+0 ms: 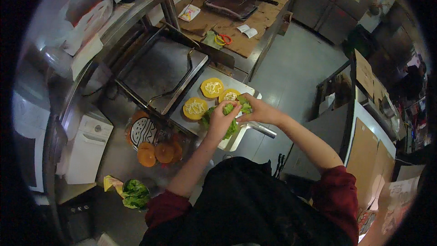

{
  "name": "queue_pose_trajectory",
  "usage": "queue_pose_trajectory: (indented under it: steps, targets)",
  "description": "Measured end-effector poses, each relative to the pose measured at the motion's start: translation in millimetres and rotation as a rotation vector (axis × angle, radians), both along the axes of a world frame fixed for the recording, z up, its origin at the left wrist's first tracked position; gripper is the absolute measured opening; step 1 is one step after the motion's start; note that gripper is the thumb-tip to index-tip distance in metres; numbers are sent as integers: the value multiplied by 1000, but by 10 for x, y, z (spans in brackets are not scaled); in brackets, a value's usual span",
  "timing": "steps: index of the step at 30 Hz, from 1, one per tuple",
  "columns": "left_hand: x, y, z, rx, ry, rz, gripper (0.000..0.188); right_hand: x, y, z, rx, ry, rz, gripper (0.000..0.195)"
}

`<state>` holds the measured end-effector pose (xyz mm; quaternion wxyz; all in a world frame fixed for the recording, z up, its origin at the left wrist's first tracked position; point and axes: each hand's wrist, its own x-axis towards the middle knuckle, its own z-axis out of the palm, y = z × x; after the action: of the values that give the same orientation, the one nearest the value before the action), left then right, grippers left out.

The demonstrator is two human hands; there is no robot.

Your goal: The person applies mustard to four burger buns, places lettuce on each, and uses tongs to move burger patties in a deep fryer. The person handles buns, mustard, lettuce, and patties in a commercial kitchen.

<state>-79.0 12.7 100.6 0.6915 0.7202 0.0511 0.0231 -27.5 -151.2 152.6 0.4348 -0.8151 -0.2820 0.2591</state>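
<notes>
My left hand (222,118) and my right hand (261,110) are close together, both gripping torn green lettuce (245,105). More lettuce (232,130) shows below the fingers, partly hidden by my left hand. Just beyond the hands lie three bun halves, cut face up, with squiggles of white sauce. One bun half (195,108) is at the left, another bun half (212,87) is farther back, and the third bun half (229,94) is partly covered by my right hand. They rest on a pale, flat tray or board (235,141). A metal handle (262,129) juts out at its right.
A flat metal griddle or press (158,66) with a bent bar handle adjoins the tray. At left are a burger-printed bag (144,130), buns (164,152) and a bowl of lettuce (135,193). Scissors (223,39) lie on the cardboard-covered counter (244,47).
</notes>
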Motion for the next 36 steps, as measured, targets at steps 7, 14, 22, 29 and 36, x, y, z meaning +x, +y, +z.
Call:
queue_pose_trajectory:
  steps: [7, 14, 22, 29, 36]
  targets:
    - [202, 7, -227, -107, 114, 61, 23, 360, 42, -355, 41, -6, 40, 85]
    - [179, -56, -165, -219, 131, 128, 27, 459, 27, -428, 69, -220, 63, 82]
    - [283, -111, -178, -284, 249, 209, 24, 795, -38, -563, 126, 245, -12, 52]
    - [362, -267, -305, -206, 216, 288, 34, 729, 34, -611, 190, -315, 106, 66]
    - [362, -395, -356, -337, 210, 417, 29, 768, -102, -711, 165, -143, 145, 57]
